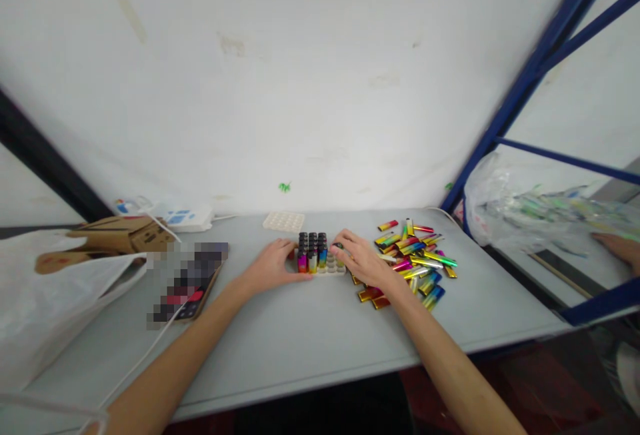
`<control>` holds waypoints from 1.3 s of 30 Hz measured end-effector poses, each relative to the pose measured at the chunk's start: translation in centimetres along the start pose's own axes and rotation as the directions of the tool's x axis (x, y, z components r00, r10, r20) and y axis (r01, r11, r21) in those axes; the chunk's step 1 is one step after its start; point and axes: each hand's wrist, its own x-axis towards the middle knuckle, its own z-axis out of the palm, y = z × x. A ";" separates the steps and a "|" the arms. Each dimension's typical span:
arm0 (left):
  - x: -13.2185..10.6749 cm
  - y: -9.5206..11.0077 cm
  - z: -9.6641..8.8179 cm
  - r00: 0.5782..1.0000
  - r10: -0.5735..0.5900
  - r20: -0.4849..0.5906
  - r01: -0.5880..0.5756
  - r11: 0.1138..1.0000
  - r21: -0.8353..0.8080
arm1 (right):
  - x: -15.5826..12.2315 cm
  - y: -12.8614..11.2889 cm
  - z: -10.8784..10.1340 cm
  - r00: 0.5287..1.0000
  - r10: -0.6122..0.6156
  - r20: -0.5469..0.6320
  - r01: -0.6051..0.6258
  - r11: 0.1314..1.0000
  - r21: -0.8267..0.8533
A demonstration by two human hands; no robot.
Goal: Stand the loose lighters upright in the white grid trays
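Observation:
Several shiny lighters (313, 260) with black tops stand upright in rows in a white holed tray (334, 271) on the table. My left hand (273, 265) is curled round the tray's left end, thumb along the front edge and fingers behind. At the tray's right side, my right hand (361, 256) pinches a lighter (339, 246); its dark top shows at my fingertips, and the rest is hidden by the fingers. Just beyond my right hand lies a loose pile of metallic multicoloured lighters (413, 248).
An unfilled white holed tray (284, 222) lies near the wall. On the left are a partly blurred phone-like device (193, 288) with a cable, a cardboard box (125, 235) and a white plastic bag (45, 302). A blue metal frame (500, 135) and another person's hand (617, 248) are at right.

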 end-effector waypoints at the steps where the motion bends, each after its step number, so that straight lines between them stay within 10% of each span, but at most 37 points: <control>1: 0.0 0.0 0.0 1.000 0.000 0.000 0.000 1.000 0.001 | 0.0 0.0 0.1 1.000 0.003 -0.002 -0.003 1.000 -0.013; 27: -0.2 0.1 0.0 1.000 0.012 0.007 -0.012 0.999 0.034 | 0.3 -1.5 1.7 0.959 0.187 0.215 -0.117 0.946 -0.303; 32: 0.0 0.2 -0.2 1.000 0.005 0.001 -0.005 1.000 0.015 | -0.2 1.9 0.3 0.980 0.191 -0.055 -0.198 0.953 -0.231; 36: 0.0 0.4 -0.3 1.000 0.004 0.001 -0.004 1.000 0.021 | -1.2 6.9 -1.3 0.885 0.294 -0.362 -0.419 0.842 -0.340; 39: 0.0 0.4 -0.3 1.000 0.005 0.016 -0.006 0.999 0.031 | -2.2 9.7 -1.6 0.800 0.484 -0.356 -0.600 0.673 -0.433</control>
